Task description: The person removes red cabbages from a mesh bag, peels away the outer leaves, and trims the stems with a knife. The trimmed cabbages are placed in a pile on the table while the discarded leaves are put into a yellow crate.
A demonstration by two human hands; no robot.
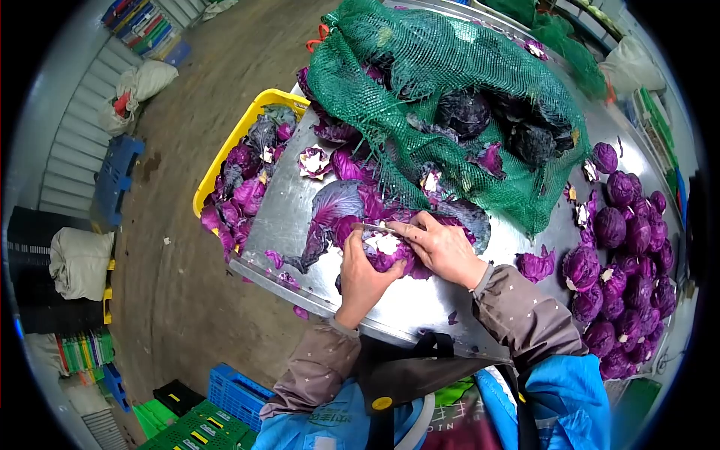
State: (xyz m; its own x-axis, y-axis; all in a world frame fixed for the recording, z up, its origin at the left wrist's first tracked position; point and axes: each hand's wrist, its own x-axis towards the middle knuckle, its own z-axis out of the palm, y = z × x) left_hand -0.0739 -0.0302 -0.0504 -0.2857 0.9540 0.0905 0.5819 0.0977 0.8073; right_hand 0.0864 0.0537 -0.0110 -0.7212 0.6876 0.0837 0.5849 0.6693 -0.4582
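On the steel table point(300, 217), centre of the head view, both hands work one red cabbage head point(386, 253). Left hand point(361, 271) is cupped under and around its near-left side, fingers clenched on it, holding it just off or on the table top, can't tell which. Right hand point(442, 247) sits on the right side of the same head, fingers curled round a thin knife point(371, 227); blade points left across the pale cut stem face of the cabbage and touches or nearly touches it. Loose purple outer leaves point(337, 206) lie on the table directly behind and left of the hands, touching the held head. Behind those, a green mesh sack point(450, 82) is slumped across the far half of the table, dark cabbage heads showing through the net. Right side of the table: a dense pile of trimmed cabbages point(622, 270), well apart from the hands, with one loose leaf clump point(536, 264) between the right wrist and that pile. Left edge of the table: a yellow crate point(225, 154) sits below the table edge, filled with purple leaf scraps point(240, 195). A few scraps lie on the concrete floor point(180, 300) under the table lip. Green and blue crates point(217, 409) stand on the floor near the person's left elbow. White sacks point(79, 262) lie further left by the wall.
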